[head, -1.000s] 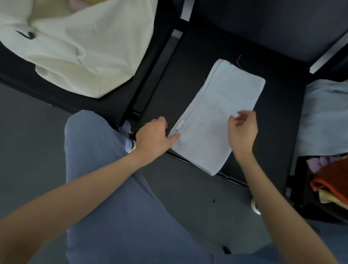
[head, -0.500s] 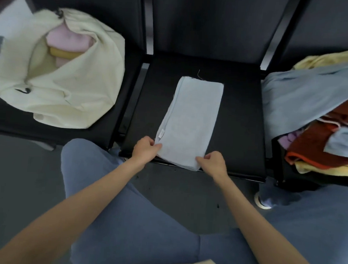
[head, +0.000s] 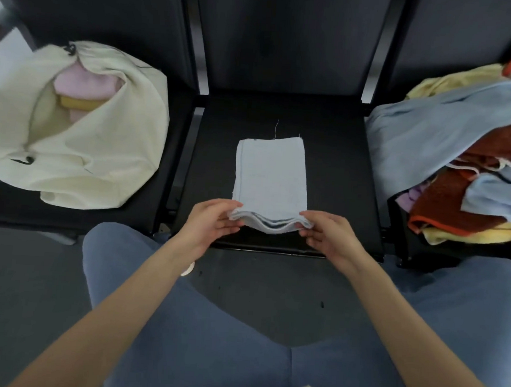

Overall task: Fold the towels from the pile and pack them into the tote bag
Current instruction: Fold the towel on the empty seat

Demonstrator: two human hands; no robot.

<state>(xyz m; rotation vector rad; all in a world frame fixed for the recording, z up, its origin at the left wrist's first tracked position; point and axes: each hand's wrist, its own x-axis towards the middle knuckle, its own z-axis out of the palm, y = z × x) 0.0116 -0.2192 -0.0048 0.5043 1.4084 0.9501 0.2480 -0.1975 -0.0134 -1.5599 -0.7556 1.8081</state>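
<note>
Knees in blue trousers (head: 178,353) fill the near edge, and just beyond them both hands meet the pale blue towel (head: 270,170) at its near end. The left hand (head: 209,223) pinches the near left corner, fingers curled over the stacked layers; the right hand (head: 328,230) pinches the near right corner the same way. Between them the lifted edge sags in soft waves, so the cloth looks light, limp and thin, with several layers that could slide apart. A hold at both corners, catching every layer, seems the safest way to carry the fold over. The rest of the towel lies flat on the middle black seat (head: 339,168). Further out, the cream tote bag (head: 101,154) sits on the left seat with pink and yellow towels already inside, and the pile (head: 460,152) of unfolded towels covers the right seat.
</note>
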